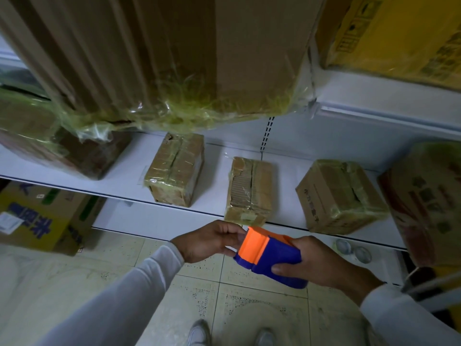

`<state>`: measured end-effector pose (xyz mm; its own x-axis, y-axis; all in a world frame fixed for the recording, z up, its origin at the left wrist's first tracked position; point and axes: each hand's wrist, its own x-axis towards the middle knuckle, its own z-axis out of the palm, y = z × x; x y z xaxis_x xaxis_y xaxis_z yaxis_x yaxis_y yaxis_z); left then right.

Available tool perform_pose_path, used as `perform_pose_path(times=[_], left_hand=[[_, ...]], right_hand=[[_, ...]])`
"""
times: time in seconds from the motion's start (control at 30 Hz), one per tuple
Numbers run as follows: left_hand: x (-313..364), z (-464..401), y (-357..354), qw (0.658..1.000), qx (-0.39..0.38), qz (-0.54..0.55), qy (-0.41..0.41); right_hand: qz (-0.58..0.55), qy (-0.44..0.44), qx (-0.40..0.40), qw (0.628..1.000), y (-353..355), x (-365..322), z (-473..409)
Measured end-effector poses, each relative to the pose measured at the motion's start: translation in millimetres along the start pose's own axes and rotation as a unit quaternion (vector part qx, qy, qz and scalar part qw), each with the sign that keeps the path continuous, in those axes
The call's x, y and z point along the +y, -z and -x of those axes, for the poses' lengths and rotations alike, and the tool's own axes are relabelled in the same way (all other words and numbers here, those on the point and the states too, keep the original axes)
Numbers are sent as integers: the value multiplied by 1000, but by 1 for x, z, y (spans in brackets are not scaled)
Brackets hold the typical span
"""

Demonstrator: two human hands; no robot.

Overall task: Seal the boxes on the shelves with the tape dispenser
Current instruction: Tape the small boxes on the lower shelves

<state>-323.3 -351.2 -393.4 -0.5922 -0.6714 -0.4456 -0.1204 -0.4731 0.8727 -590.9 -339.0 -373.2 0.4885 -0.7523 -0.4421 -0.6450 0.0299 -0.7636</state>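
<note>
Blue and orange dispenser (268, 255) held low over tiled floor (224, 295), in front of white shelf (119, 186). Right hand (321, 264) wrapped round blue end: thumb on near side, fingers over top. Left hand (209, 239) pinching at orange end, fingertips touching it. Three small taped boxes on shelf: left box (175, 168), middle box (250, 189) just behind dispenser, right box (339, 196). Big wrapped box (174, 58) up above.

— What is seen underfoot?
— A floor of pale, speckled square tiles (249, 290), split by dark grout lines.
— And behind?
— White metal shelving (119, 181) is set against a white back panel with a slotted upright (267, 133). The light is dim.
</note>
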Motion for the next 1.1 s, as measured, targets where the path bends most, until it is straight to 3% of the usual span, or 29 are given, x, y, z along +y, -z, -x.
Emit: perform_pose_path(times=[0.53,0.87,1.1], left_hand=[[-10,-4,-1,998,0,57,-30],[-1,-5,6,987,115,3,-115],[2,-4,42,970,224,29,-91]], right_hand=[[-14,-3,-15,1000,-1,7,-1],[-27,13,-25,999,23,-12,-10],[-8,-34,-32,999,63,-20,-10]])
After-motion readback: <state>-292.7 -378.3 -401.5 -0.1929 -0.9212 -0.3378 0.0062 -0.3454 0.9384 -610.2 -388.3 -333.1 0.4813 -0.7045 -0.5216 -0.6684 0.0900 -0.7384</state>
